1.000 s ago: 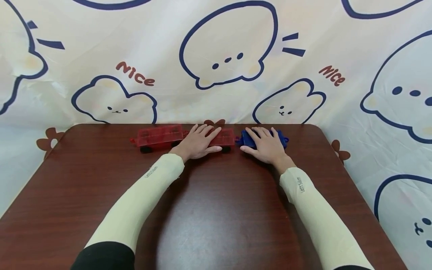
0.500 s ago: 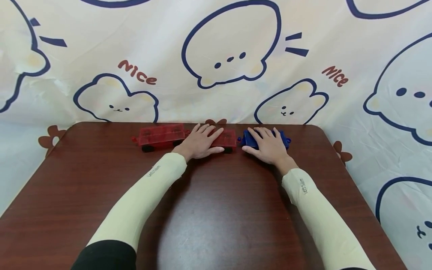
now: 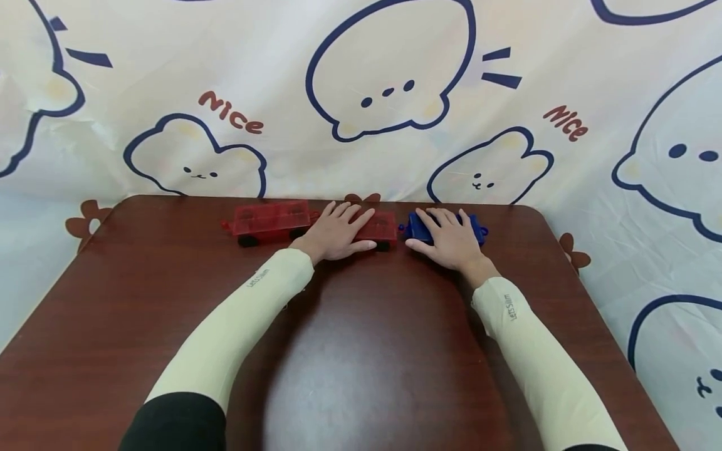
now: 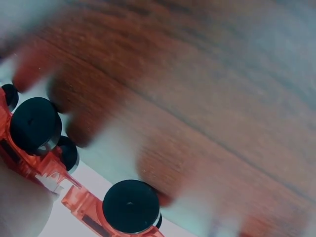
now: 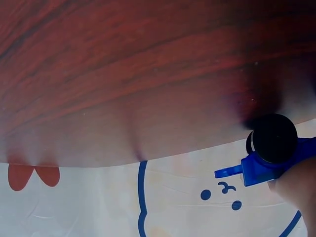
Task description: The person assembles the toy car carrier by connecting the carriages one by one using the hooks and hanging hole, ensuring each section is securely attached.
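The blue wagon [image 3: 416, 230] stands at the right end of a row along the far part of the worktop [image 3: 395, 351], under the right hand [image 3: 451, 241]. Beside it, the middle red wagon [image 3: 383, 227] lies partly beneath the left hand [image 3: 337, 233], with the left red wagon [image 3: 271, 219] beyond. The left hand's fingers are spread over the red top; the right hand's fan out over the blue wagon, thumb held apart.

Because all 3 wagons sit on wheels, an uneven push could turn 1 of them askew, so that the blue coupling [image 3: 402, 229] misses the red end facing it. Pressing hard near an end might tip a wagon. A push away from the person could roll a wheel over the worktop's far edge, which lies close behind, towards the printed curtain [image 3: 389, 62]. The left forearm could also nudge the left red wagon.

Whether blue and red ends touch or lock is too small to judge. The left hand covers much of the join between the 2 red wagons, and the left wrist view, blurred above, does not settle it. The right wrist view cuts off most of the blue wagon. Most fingertip contacts are hidden.
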A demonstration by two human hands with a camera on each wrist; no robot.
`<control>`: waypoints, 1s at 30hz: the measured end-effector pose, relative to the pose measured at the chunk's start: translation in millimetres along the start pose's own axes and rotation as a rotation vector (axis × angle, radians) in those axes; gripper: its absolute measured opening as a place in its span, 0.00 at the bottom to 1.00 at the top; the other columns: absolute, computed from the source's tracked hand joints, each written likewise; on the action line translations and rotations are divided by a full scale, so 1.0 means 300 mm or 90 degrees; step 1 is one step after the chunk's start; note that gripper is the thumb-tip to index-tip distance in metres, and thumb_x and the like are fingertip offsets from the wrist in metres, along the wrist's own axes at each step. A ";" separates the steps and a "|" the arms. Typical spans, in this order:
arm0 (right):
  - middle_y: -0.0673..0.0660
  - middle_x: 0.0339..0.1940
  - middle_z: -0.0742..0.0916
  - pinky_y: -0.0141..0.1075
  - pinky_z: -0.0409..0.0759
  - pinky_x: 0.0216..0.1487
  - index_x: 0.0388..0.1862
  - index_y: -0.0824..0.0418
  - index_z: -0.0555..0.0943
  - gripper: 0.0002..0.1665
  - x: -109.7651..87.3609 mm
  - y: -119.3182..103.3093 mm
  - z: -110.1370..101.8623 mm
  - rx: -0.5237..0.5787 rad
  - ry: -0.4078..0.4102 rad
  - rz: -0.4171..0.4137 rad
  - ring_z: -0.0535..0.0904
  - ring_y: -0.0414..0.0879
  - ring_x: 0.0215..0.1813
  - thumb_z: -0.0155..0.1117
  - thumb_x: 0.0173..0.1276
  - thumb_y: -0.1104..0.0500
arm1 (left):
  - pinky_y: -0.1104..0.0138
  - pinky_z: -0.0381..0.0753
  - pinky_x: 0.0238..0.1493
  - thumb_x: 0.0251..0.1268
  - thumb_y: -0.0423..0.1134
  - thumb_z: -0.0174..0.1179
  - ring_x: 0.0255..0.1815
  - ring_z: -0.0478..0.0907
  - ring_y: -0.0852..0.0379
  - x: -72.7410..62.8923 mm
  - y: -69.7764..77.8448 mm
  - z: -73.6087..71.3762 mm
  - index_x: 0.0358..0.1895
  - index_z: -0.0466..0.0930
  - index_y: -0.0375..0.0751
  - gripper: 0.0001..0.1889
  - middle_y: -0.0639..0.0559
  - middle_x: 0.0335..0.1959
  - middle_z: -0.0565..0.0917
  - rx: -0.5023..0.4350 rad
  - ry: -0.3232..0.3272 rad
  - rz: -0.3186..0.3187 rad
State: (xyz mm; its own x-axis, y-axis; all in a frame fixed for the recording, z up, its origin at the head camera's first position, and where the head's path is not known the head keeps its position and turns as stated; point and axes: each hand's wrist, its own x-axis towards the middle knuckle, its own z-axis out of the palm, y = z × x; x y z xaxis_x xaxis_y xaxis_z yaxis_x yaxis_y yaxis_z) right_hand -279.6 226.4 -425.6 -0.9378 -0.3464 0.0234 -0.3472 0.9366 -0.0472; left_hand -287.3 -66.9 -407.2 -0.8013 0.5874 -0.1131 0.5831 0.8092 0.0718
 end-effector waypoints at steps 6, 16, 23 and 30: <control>0.61 0.81 0.63 0.67 0.39 0.75 0.84 0.47 0.54 0.60 0.001 0.004 -0.015 0.019 -0.017 0.009 0.52 0.61 0.81 0.38 0.62 0.14 | 0.45 0.34 0.79 0.72 0.74 0.38 0.83 0.38 0.41 0.004 0.003 -0.007 0.84 0.41 0.55 0.46 0.43 0.83 0.50 -0.016 -0.009 -0.006; 0.60 0.80 0.64 0.66 0.38 0.76 0.83 0.48 0.57 0.62 -0.001 -0.016 -0.041 0.022 0.001 -0.015 0.52 0.60 0.81 0.41 0.60 0.13 | 0.44 0.33 0.78 0.69 0.76 0.39 0.83 0.36 0.44 -0.002 0.003 -0.004 0.84 0.43 0.57 0.46 0.45 0.83 0.50 -0.013 -0.008 -0.011; 0.59 0.79 0.66 0.64 0.43 0.76 0.82 0.49 0.61 0.58 0.006 -0.062 -0.056 0.019 0.051 -0.054 0.56 0.59 0.80 0.45 0.63 0.16 | 0.43 0.37 0.78 0.71 0.75 0.40 0.83 0.39 0.44 -0.012 0.017 -0.012 0.83 0.49 0.56 0.44 0.44 0.82 0.54 -0.015 0.023 0.002; 0.59 0.79 0.66 0.64 0.44 0.77 0.82 0.49 0.61 0.55 0.012 -0.097 -0.066 0.026 0.063 -0.069 0.56 0.58 0.80 0.50 0.65 0.20 | 0.43 0.38 0.78 0.74 0.71 0.41 0.83 0.40 0.44 -0.028 0.017 -0.026 0.82 0.52 0.54 0.41 0.44 0.81 0.57 -0.020 0.046 -0.008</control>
State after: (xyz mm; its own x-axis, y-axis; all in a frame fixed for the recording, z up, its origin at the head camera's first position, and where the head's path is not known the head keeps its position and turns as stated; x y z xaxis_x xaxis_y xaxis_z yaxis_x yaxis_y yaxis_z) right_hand -272.8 199.1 -404.3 -0.8905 -0.4363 0.1288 -0.4478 0.8906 -0.0795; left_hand -278.7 -67.6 -398.2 -0.8168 0.5754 -0.0423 0.5694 0.8157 0.1023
